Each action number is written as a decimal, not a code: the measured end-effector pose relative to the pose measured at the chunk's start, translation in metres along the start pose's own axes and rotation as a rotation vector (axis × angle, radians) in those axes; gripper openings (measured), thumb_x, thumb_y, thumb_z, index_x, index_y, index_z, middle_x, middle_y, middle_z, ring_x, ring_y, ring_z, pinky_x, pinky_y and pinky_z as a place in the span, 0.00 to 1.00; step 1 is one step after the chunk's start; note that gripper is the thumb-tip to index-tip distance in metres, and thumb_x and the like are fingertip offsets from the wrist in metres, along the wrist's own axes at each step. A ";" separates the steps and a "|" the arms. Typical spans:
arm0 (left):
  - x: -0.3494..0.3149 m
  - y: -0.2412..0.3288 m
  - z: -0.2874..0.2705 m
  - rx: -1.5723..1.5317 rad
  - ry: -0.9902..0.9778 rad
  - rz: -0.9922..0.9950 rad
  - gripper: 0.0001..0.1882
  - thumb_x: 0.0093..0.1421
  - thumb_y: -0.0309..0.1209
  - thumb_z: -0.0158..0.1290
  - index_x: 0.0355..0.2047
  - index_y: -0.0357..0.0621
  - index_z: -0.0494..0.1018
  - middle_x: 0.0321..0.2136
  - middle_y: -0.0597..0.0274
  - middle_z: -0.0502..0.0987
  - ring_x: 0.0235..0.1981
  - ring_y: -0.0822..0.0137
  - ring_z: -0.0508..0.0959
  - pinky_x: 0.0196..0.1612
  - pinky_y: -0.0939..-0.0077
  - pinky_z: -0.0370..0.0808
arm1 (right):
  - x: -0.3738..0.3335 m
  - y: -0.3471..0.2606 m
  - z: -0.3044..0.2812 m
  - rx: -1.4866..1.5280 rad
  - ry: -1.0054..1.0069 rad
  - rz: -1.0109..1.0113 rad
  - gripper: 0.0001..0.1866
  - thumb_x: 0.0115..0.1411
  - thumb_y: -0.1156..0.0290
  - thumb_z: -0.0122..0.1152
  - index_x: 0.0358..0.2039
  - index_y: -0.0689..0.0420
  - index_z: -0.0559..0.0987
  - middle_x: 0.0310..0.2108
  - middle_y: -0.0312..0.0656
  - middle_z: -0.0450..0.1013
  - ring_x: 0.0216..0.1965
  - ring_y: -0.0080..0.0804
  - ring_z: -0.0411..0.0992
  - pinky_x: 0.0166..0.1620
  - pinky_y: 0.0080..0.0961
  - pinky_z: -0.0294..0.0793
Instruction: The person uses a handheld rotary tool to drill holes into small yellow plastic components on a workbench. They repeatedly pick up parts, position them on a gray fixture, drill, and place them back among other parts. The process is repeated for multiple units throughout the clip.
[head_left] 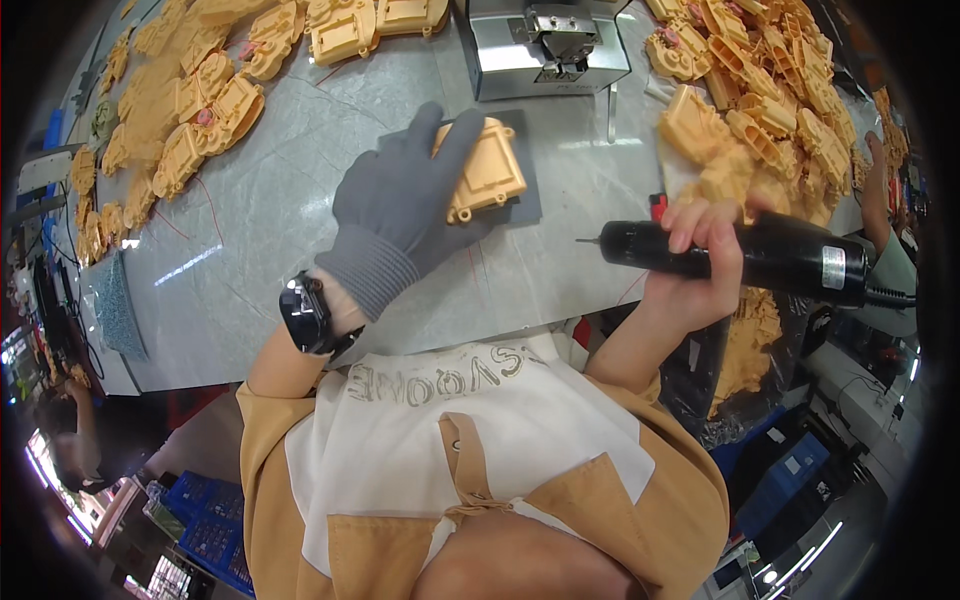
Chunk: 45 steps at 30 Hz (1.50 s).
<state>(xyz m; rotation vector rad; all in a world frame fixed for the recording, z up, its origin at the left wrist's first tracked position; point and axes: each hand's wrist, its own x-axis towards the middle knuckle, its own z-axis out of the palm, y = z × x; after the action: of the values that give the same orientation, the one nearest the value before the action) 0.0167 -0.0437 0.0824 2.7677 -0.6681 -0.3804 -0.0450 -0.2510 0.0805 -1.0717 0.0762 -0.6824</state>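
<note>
My left hand (405, 190), in a grey knit glove with a black watch at the wrist, is closed around a yellow-orange plastic housing (488, 172). The housing rests over a dark flat pad (528, 195) on the table, its recessed face turned up. In my bare right hand (705, 250) I grip a black electric screwdriver (790, 262), held sideways above the table's right part. Its thin bit (587, 240) points left toward the housing, some way apart from it. A cord leaves the tool's back end.
A silver metal machine (545, 60) stands at the table's far middle. Heaps of similar housings lie at the right (770, 90) and far left (200, 120), some with thin red wires. A bag of small blue-green bits (118, 305) sits at the left edge. Other people are at both sides.
</note>
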 end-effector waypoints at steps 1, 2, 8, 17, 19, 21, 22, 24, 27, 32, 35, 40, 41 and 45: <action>-0.006 -0.005 0.008 0.014 0.066 -0.002 0.41 0.40 0.44 0.63 0.54 0.56 0.58 0.46 0.58 0.65 0.39 0.58 0.73 0.34 0.67 0.74 | 0.000 0.002 -0.001 -0.008 0.013 0.002 0.26 0.49 0.77 0.49 0.50 0.63 0.57 0.19 0.38 0.61 0.15 0.27 0.61 0.26 0.28 0.65; -0.011 -0.008 0.013 0.031 0.132 -0.009 0.39 0.40 0.46 0.63 0.53 0.58 0.59 0.44 0.59 0.65 0.37 0.59 0.74 0.30 0.68 0.75 | 0.001 0.003 -0.001 -0.012 0.024 0.006 0.26 0.49 0.77 0.49 0.50 0.63 0.57 0.19 0.38 0.61 0.15 0.27 0.61 0.26 0.28 0.65; -0.015 -0.020 0.012 0.169 0.198 0.045 0.41 0.39 0.52 0.63 0.54 0.60 0.60 0.46 0.59 0.64 0.39 0.58 0.72 0.38 0.63 0.75 | -0.001 0.006 0.010 -0.020 -0.024 0.037 0.27 0.48 0.76 0.50 0.50 0.63 0.57 0.19 0.38 0.61 0.15 0.27 0.61 0.27 0.28 0.65; -0.013 -0.032 0.021 0.009 0.245 0.139 0.43 0.40 0.49 0.63 0.56 0.57 0.57 0.54 0.52 0.59 0.54 0.49 0.63 0.53 0.56 0.65 | -0.005 0.010 0.020 0.002 -0.076 0.028 0.26 0.48 0.77 0.50 0.49 0.63 0.59 0.19 0.39 0.62 0.15 0.27 0.62 0.25 0.29 0.66; -0.014 -0.035 0.037 -0.123 0.273 0.103 0.43 0.40 0.49 0.63 0.56 0.56 0.56 0.54 0.51 0.58 0.54 0.49 0.62 0.53 0.56 0.65 | 0.000 0.009 0.022 0.027 -0.087 0.000 0.25 0.49 0.78 0.49 0.49 0.62 0.59 0.17 0.38 0.61 0.14 0.27 0.61 0.25 0.28 0.66; -0.015 -0.035 0.042 -0.157 0.287 0.098 0.44 0.39 0.49 0.63 0.56 0.56 0.57 0.54 0.51 0.58 0.54 0.49 0.62 0.53 0.56 0.65 | 0.013 0.007 0.021 0.019 -0.132 -0.040 0.25 0.49 0.78 0.49 0.49 0.62 0.59 0.16 0.37 0.60 0.14 0.27 0.61 0.25 0.29 0.66; -0.013 -0.033 0.038 -0.125 0.291 0.110 0.43 0.39 0.50 0.63 0.55 0.55 0.58 0.54 0.50 0.59 0.54 0.49 0.63 0.52 0.56 0.65 | 0.025 0.007 0.028 0.035 -0.094 -0.102 0.24 0.48 0.79 0.50 0.48 0.62 0.60 0.14 0.37 0.60 0.14 0.26 0.61 0.25 0.28 0.66; -0.022 -0.022 0.016 -0.118 0.398 0.156 0.44 0.38 0.48 0.64 0.55 0.53 0.58 0.54 0.49 0.60 0.54 0.49 0.63 0.52 0.58 0.66 | 0.059 0.010 0.035 0.050 -0.088 -0.187 0.22 0.48 0.83 0.52 0.45 0.61 0.62 0.14 0.37 0.60 0.14 0.26 0.61 0.25 0.26 0.66; -0.031 -0.009 -0.007 -0.155 0.522 0.195 0.44 0.36 0.46 0.65 0.54 0.50 0.60 0.53 0.47 0.61 0.53 0.47 0.63 0.51 0.59 0.66 | 0.092 0.010 0.056 0.088 -0.094 -0.241 0.19 0.47 0.84 0.55 0.41 0.64 0.65 0.12 0.38 0.63 0.12 0.25 0.63 0.22 0.23 0.68; 0.000 -0.022 0.037 -0.194 0.521 0.091 0.42 0.38 0.50 0.63 0.53 0.48 0.62 0.51 0.47 0.62 0.53 0.48 0.63 0.50 0.58 0.67 | 0.102 0.034 0.111 -0.207 -0.150 -0.307 0.10 0.48 0.82 0.55 0.33 0.65 0.69 0.14 0.38 0.65 0.12 0.25 0.63 0.20 0.19 0.64; -0.012 -0.033 0.054 -0.436 0.568 0.058 0.41 0.38 0.46 0.64 0.52 0.46 0.62 0.51 0.47 0.63 0.53 0.48 0.64 0.53 0.60 0.65 | 0.100 0.037 0.115 -0.202 -0.242 -0.324 0.14 0.49 0.83 0.54 0.38 0.66 0.67 0.14 0.37 0.65 0.12 0.24 0.62 0.20 0.18 0.64; -0.017 -0.055 0.066 -0.559 0.468 0.111 0.42 0.37 0.43 0.66 0.52 0.44 0.61 0.51 0.47 0.64 0.53 0.51 0.65 0.55 0.62 0.62 | 0.100 0.052 0.119 -0.352 -0.265 -0.323 0.17 0.48 0.84 0.56 0.41 0.66 0.66 0.16 0.37 0.67 0.13 0.23 0.64 0.19 0.18 0.64; -0.018 -0.057 0.067 -0.544 0.474 0.122 0.42 0.37 0.43 0.66 0.52 0.44 0.61 0.51 0.48 0.64 0.53 0.52 0.65 0.55 0.62 0.63 | 0.106 0.048 0.110 -0.597 -0.476 -0.585 0.17 0.47 0.84 0.56 0.40 0.66 0.67 0.16 0.38 0.66 0.14 0.24 0.64 0.21 0.19 0.65; -0.018 -0.063 0.064 -0.492 0.499 0.163 0.44 0.36 0.41 0.67 0.53 0.47 0.60 0.50 0.51 0.64 0.51 0.53 0.66 0.54 0.63 0.64 | 0.069 0.036 0.093 -0.259 -0.454 -0.178 0.16 0.47 0.83 0.56 0.38 0.64 0.67 0.11 0.34 0.67 0.12 0.22 0.65 0.20 0.15 0.65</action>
<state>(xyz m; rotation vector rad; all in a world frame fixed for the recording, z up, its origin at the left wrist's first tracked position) 0.0064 0.0063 0.0064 2.1913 -0.5696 0.1638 0.0619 -0.2059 0.1151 -1.4731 -0.3336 -0.5825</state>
